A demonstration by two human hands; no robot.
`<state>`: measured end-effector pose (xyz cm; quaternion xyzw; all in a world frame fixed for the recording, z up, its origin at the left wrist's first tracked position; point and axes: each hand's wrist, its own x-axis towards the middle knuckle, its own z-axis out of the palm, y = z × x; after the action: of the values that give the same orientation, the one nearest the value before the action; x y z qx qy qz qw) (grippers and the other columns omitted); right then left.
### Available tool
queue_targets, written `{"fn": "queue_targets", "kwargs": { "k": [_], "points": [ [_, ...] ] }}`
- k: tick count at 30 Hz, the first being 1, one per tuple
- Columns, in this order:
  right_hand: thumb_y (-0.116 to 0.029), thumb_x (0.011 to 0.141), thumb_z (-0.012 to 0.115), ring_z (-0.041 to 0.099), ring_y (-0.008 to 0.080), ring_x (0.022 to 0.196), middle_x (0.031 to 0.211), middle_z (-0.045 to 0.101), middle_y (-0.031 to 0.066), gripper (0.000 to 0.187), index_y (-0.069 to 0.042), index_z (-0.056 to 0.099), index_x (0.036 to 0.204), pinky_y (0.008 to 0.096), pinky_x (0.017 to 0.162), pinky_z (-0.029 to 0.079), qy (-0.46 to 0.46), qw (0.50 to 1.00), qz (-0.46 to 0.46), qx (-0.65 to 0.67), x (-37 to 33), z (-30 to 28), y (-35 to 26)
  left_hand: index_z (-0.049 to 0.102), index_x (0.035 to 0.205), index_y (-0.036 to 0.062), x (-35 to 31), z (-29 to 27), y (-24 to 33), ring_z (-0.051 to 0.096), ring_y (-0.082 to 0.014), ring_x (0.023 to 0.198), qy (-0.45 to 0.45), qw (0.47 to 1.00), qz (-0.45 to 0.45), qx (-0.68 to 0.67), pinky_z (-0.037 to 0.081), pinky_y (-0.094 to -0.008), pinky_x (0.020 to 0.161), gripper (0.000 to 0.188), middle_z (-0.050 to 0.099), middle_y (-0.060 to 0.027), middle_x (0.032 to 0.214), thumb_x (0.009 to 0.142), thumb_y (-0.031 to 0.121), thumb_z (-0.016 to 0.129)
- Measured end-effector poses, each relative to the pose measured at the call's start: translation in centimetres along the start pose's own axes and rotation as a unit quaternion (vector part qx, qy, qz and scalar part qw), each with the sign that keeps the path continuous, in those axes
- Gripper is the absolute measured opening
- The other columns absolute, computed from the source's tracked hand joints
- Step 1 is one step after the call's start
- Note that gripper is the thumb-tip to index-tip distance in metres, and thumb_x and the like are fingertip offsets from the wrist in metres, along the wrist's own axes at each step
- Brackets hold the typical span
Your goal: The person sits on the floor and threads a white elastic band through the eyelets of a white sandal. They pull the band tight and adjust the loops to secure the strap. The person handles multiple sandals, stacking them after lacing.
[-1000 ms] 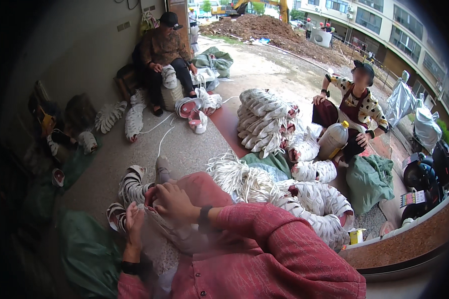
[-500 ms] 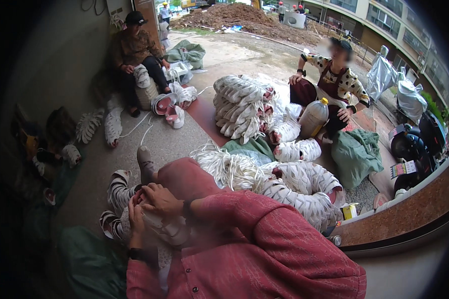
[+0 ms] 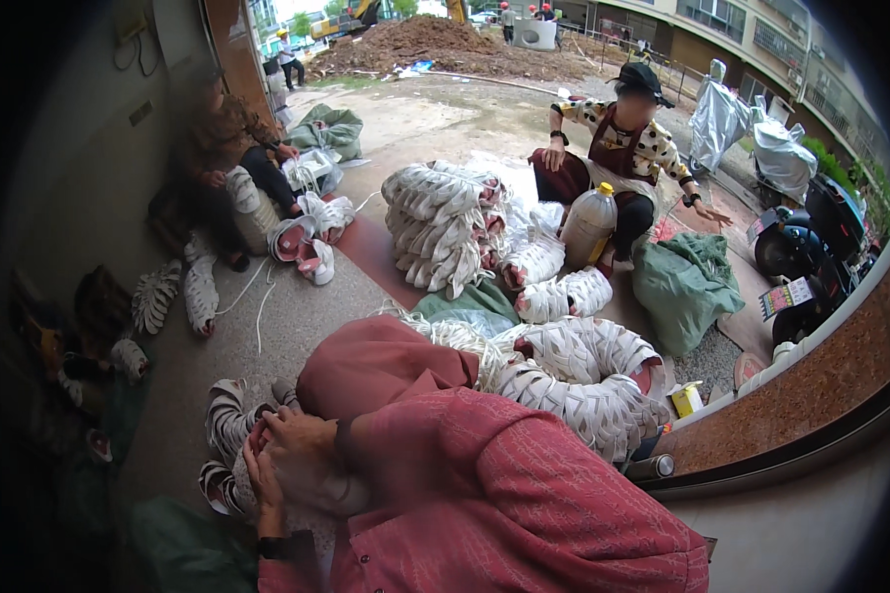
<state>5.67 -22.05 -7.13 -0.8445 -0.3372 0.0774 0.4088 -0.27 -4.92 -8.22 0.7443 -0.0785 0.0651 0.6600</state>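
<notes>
Low in the front left, my two hands are close together over a white strappy shoe upper (image 3: 350, 494), mostly covered by them. My right hand (image 3: 305, 445) lies across its top with fingers bent and pressed together. My left hand (image 3: 263, 482) grips the near left side, its fingertips meeting those of the right. What lies between the fingertips is hidden. Beside my hands sit nested rows of white strappy uppers (image 3: 227, 419). My raised knee in red cloth (image 3: 381, 361) is just beyond them.
Ahead rises a stack of white woven uppers (image 3: 443, 232) with pink insoles. White cords (image 3: 457, 342), curved upper rows (image 3: 588, 400), a yellow-capped jug (image 3: 590, 222) and a green sack (image 3: 687, 292) lie to the right. One person (image 3: 613, 163) squats there; another (image 3: 232, 143) sits far left.
The view has shifted, so the scene sits further left. My hands stay on the upper, right hand slightly lower. The squatting person has turned and stretched an arm toward the green sack.
</notes>
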Motion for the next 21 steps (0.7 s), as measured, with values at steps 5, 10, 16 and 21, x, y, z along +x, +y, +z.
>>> {"fn": "queue_targets", "kwargs": {
  "k": [5, 10, 16, 21],
  "points": [
    [-0.045, 0.090, 0.059, 0.047, 0.0556, 0.121, 0.135, 0.041, 0.0376, 0.089, 0.006, 0.020, 0.151, 0.0574, 0.104, 0.040, -0.043, 0.999, 0.026, 0.021, 1.1, 0.4, 0.2, 0.036, 0.144, -0.0027, -0.2, -0.5, 0.8, 0.043, -0.0287, 0.136, 0.003, 0.999, -0.028, -0.023, 0.031, -0.0401, 0.116, 0.052, 0.045, -0.0174, 0.146, 0.097, 0.021, 0.039],
    [-0.047, 0.092, 0.057, 0.044, 0.0554, 0.124, 0.138, 0.039, 0.0370, 0.087, 0.007, 0.021, 0.150, 0.0563, 0.105, 0.039, -0.048, 0.995, -0.029, 0.084, 0.3, 0.0, 0.9, 0.043, 0.140, -0.0007, -0.5, 1.4, 4.0, 0.050, -0.0249, 0.129, 0.028, 0.998, -0.054, 0.006, 0.039, -0.0358, 0.110, 0.043, 0.049, -0.0145, 0.142, 0.099, 0.014, 0.041],
    [-0.048, 0.093, 0.058, 0.034, 0.0469, 0.138, 0.145, 0.034, 0.0359, 0.093, 0.007, 0.014, 0.154, 0.0466, 0.114, 0.032, -0.088, 0.989, -0.027, 0.114, -0.3, -3.2, 1.5, 0.047, 0.132, -0.0017, 0.6, 2.2, 5.7, 0.053, -0.0254, 0.128, 0.018, 0.993, -0.022, 0.111, 0.041, -0.0366, 0.108, 0.041, 0.057, -0.0117, 0.136, 0.092, 0.004, 0.043],
    [-0.050, 0.096, 0.055, 0.033, 0.0451, 0.138, 0.146, 0.033, 0.0333, 0.089, 0.006, 0.016, 0.153, 0.0458, 0.115, 0.031, -0.104, 0.986, -0.022, 0.128, -0.4, -3.1, 0.8, 0.046, 0.132, -0.0026, -0.4, 2.2, 6.7, 0.054, -0.0253, 0.128, 0.028, 0.994, -0.014, 0.105, 0.042, -0.0358, 0.108, 0.041, 0.055, -0.0140, 0.137, 0.092, 0.004, 0.043]
  ]
}}
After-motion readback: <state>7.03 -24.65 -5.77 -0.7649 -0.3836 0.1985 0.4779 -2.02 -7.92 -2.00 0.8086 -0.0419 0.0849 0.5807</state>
